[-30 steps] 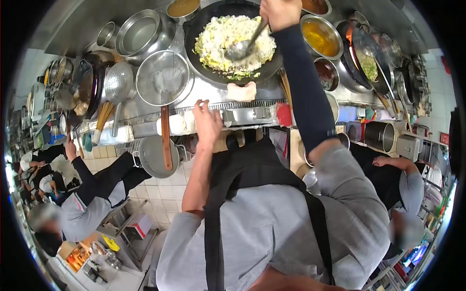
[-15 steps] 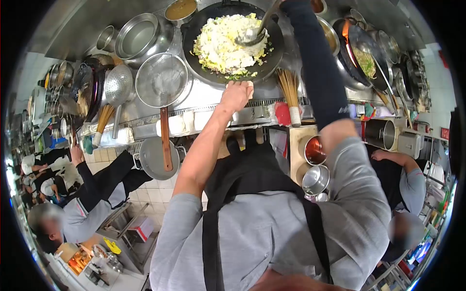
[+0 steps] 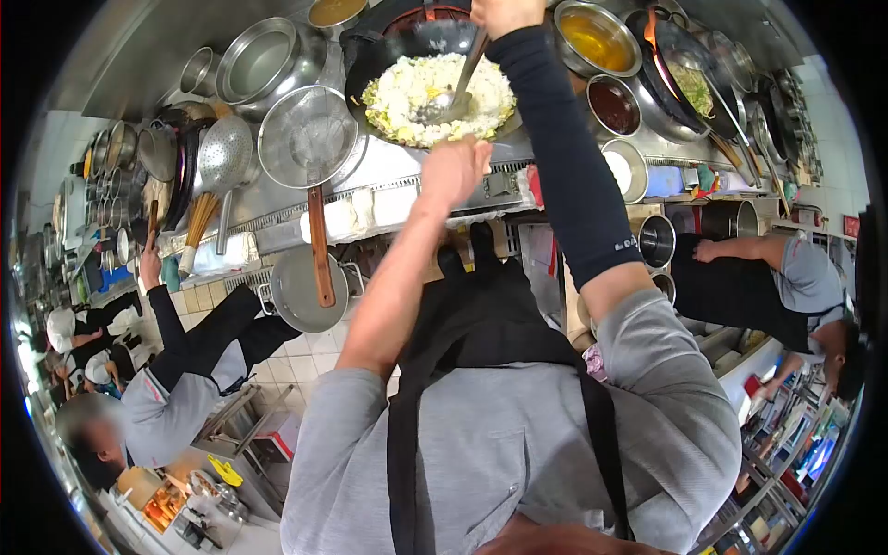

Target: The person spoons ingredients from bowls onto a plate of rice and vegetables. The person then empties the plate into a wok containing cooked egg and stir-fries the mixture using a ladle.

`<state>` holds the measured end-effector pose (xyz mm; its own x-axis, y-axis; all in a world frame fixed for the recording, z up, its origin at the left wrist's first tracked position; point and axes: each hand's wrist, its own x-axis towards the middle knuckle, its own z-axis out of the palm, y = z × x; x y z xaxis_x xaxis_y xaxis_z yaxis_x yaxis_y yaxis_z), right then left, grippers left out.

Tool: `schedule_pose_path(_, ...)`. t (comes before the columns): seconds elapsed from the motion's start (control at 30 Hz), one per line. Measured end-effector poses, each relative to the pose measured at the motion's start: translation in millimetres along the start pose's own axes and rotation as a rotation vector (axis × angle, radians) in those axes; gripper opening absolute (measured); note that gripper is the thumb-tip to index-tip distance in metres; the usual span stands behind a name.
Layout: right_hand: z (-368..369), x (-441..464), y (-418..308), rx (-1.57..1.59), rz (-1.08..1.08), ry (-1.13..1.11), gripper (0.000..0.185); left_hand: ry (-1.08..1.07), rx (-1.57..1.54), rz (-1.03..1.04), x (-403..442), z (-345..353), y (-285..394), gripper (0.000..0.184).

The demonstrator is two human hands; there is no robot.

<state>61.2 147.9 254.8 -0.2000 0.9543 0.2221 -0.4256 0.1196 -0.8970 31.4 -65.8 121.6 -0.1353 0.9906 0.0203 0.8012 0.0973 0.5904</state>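
Observation:
A black wok (image 3: pixel 370 69) tilts toward me over a burner ring, with white rice, egg and green bits (image 3: pixel 407 88) gathered at its near side. My left hand (image 3: pixel 453 171) is closed on the wok's near rim; a pale cloth was there earlier and is now mostly hidden by the fingers. At the top, my right hand (image 3: pixel 507 13) grips the handle of a metal ladle (image 3: pixel 446 106), whose bowl sits in the rice.
A strainer (image 3: pixel 308 137) and a perforated skimmer (image 3: pixel 225 155) lie left of the wok. Bowls of yellow liquid (image 3: pixel 598 41) and dark red sauce (image 3: pixel 613 104) stand right. Another wok (image 3: pixel 661 79) shows flame. Co-workers stand left (image 3: pixel 171 407) and right (image 3: pixel 809 277).
My left hand went from open to gripping the cloth at the rim, and the wok now tips toward me. My right hand and ladle swung right, then back left. The right co-worker shifted.

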Motion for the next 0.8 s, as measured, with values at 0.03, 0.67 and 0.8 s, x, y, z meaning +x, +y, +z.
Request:
schedule_pose_path(0.03, -2, 2, 10, -0.025, -0.067, 0.046, 0.026, -0.037, 0.01, 0.008, -4, 26, -10, 0.047)
schedule_pose_path(0.67, -13, -6, -96, 0.225, -0.182, 0.106, 0.031, -0.148, 0.069, 0.213, -117, 79, -50, 0.035)
schedule_pose_path(0.8, 9, -33, -130, 0.05, -0.113, 0.066, 0.032, 0.028, -0.046, 0.123, -57, -55, 20, 0.035)
